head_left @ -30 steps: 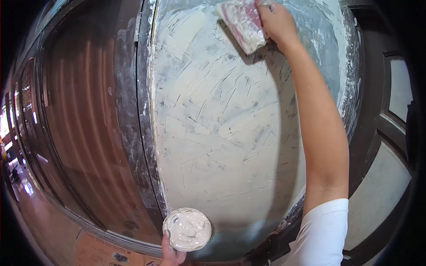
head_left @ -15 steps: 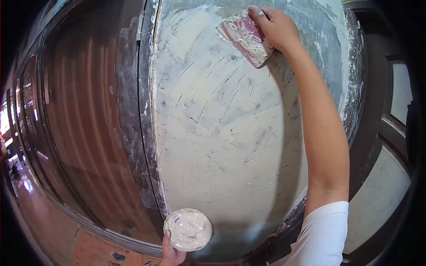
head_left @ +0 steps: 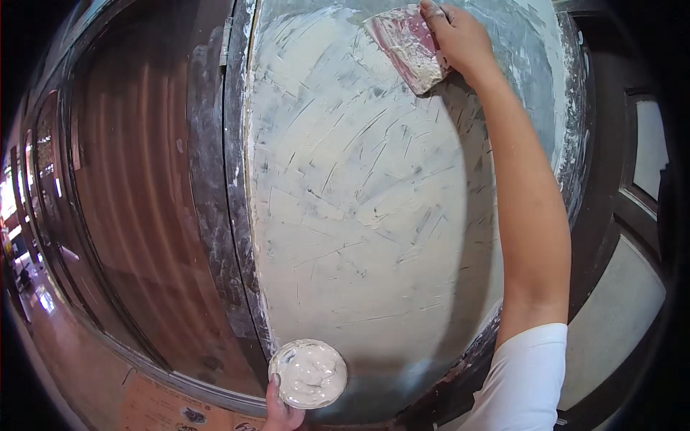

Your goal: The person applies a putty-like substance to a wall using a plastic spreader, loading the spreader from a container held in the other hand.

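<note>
My right hand (head_left: 460, 39) grips a reddish-pink putty spreader (head_left: 410, 47), its blade caked with cream-coloured putty. The blade lies against the upper part of a grey panel (head_left: 525, 79), much of which bears a streaky cream coat of putty (head_left: 359, 215) with dark scratches showing through. Down at the lower edge, my left hand (head_left: 282, 411) holds a round tub of putty (head_left: 309, 373) from below and the side, thumb at its rim. Wet, glossy putty fills the tub.
A dark, putty-smeared frame post (head_left: 215, 179) with a hinge (head_left: 226, 43) borders the panel on the left, beside a glass pane with brown curtain (head_left: 136, 179). Another dark frame with pale panels (head_left: 611, 323) stands at right. Printed cardboard (head_left: 162, 406) lies on the floor at lower left.
My right hand and the spreader have shifted slightly up and to the right across the panel. The tub in my left hand has moved a little to the right.
</note>
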Motion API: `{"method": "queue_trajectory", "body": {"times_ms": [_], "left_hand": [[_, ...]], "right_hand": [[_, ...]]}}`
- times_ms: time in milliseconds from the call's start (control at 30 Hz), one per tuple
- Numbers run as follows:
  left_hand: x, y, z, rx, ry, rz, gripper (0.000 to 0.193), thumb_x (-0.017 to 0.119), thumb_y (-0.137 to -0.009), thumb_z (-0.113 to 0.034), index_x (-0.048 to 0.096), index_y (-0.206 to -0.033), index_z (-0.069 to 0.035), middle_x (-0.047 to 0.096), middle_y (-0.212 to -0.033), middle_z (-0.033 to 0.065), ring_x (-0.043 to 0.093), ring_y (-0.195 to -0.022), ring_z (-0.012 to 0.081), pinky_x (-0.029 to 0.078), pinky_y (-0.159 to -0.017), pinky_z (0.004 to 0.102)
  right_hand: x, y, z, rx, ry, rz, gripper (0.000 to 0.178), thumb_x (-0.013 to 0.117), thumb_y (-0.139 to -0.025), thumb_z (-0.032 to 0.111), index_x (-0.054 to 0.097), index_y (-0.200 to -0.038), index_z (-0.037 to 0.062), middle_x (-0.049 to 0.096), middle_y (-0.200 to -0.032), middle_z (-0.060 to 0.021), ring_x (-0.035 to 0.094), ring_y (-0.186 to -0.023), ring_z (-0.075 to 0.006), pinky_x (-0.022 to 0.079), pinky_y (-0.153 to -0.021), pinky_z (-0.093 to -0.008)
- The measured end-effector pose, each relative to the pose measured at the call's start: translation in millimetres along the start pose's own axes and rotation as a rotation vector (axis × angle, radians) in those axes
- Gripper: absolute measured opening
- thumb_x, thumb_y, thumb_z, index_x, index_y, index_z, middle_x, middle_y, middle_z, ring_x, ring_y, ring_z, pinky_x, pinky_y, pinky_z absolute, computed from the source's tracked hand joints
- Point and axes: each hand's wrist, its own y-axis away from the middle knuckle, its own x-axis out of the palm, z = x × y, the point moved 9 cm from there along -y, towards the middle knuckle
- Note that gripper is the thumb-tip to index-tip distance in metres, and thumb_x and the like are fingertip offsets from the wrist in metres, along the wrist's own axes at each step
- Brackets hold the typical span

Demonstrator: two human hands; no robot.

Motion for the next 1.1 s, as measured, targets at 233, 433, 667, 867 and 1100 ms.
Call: {"method": "queue_trajectory", "body": {"times_ms": [233,433,667,867,1100], "left_hand": [[-3,9,-3,0.01,0.019,-0.003,0.068,0.044,-0.095,-0.052,0.037,-0.145,-0.006,0.046,-0.145,0.0161,0.047,-0.131,0.0354,0.036,-0.111,0.0507],[1,10,-5,0.025,0.001,0.017,0.069,0.043,-0.095,-0.052,0.037,-0.146,-0.007,0.045,-0.146,0.0158,0.046,-0.131,0.0353,0.036,-0.111,0.0509],[-1,14,-7,0.029,0.013,-0.005,0.066,0.042,-0.097,-0.05,0.036,-0.146,-0.007,0.045,-0.146,0.0161,0.046,-0.131,0.0354,0.037,-0.111,0.051],[-1,14,-3,0.016,-0.001,0.013,0.067,0.042,-0.097,-0.052,0.036,-0.146,-0.007,0.045,-0.146,0.016,0.046,-0.131,0.0354,0.037,-0.11,0.0512],[4,13,-2,-0.007,0.017,0.007,0.067,0.047,-0.095,-0.05,0.037,-0.145,-0.007,0.046,-0.145,0.0156,0.046,-0.131,0.0349,0.037,-0.11,0.0513]], "right_hand": [[-12,19,19,0.008,-0.113,0.064,0.046,0.051,-0.093,0.041,0.068,-0.09,-0.0016,0.066,-0.081,-0.0262,0.066,-0.08,-0.04,0.048,-0.073,-0.0464],[15,8,-29,0.153,-0.39,0.208,0.053,0.051,-0.095,0.055,0.064,-0.09,0.004,0.063,-0.074,-0.0101,0.058,-0.072,-0.024,0.045,-0.069,-0.0358],[6,11,-29,0.147,-0.287,0.152,0.054,0.051,-0.094,0.056,0.064,-0.087,0.004,0.063,-0.07,-0.0103,0.059,-0.069,-0.0253,0.045,-0.068,-0.0375],[3,12,-24,0.128,-0.211,0.132,0.055,0.049,-0.094,0.057,0.065,-0.09,0.0049,0.065,-0.076,-0.0105,0.06,-0.073,-0.0278,0.046,-0.07,-0.0384],[2,10,-18,0.062,-0.064,0.158,0.052,0.05,-0.095,0.055,0.066,-0.09,0.0059,0.066,-0.074,-0.0102,0.062,-0.072,-0.0249,0.047,-0.069,-0.0375]]}}
